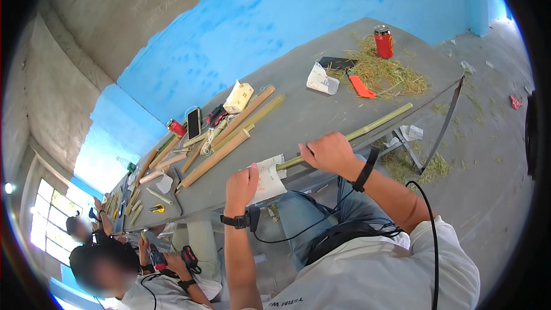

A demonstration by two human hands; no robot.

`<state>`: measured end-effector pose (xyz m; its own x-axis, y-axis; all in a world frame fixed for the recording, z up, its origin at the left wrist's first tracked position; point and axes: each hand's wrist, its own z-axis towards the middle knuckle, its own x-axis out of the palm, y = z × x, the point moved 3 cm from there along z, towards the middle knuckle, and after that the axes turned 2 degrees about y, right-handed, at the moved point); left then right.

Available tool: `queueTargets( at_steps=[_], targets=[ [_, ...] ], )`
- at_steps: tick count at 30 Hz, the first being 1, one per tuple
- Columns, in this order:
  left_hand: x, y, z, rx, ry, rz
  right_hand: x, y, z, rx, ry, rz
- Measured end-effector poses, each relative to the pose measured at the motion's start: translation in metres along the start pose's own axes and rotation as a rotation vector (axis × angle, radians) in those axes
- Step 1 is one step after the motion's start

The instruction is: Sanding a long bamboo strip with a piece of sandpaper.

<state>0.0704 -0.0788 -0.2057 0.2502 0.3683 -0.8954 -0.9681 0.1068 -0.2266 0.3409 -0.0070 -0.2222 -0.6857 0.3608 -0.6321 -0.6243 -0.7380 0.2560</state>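
My right hand is wrapped around a thin green bamboo stick at the table's near edge. The stick slants up to the right past my fist, and its left end reaches a curled white printed sheet. At the left edge of that sheet, my left hand is closed with the thumb up, gripping the paper. Its fingertips are hidden, and I cannot tell whether the stick runs on beneath the sheet. Black bands with a cable circle both wrists.
On the grey table lie bamboo poles, a phone, a tissue pack, and an orange-handled tool. A red can stands among dry shavings. At left, a co-worker holds a power drill.
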Motion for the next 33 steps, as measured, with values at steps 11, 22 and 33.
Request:
queueTargets(
  at_steps=[11,22,33],
  targets=[
    [0.014,0.001,-0.006,-0.046,-0.149,0.024,0.000,0.001,0.001,0.014,-0.061,-0.032],
    [0.010,-0.003,-0.005,-0.084,-0.193,0.041,0.005,0.001,0.001,-0.001,0.012,-0.020],
    [0.011,-0.002,-0.005,-0.070,-0.224,0.065,0.005,0.001,0.001,-0.011,0.008,-0.028]
  ],
)
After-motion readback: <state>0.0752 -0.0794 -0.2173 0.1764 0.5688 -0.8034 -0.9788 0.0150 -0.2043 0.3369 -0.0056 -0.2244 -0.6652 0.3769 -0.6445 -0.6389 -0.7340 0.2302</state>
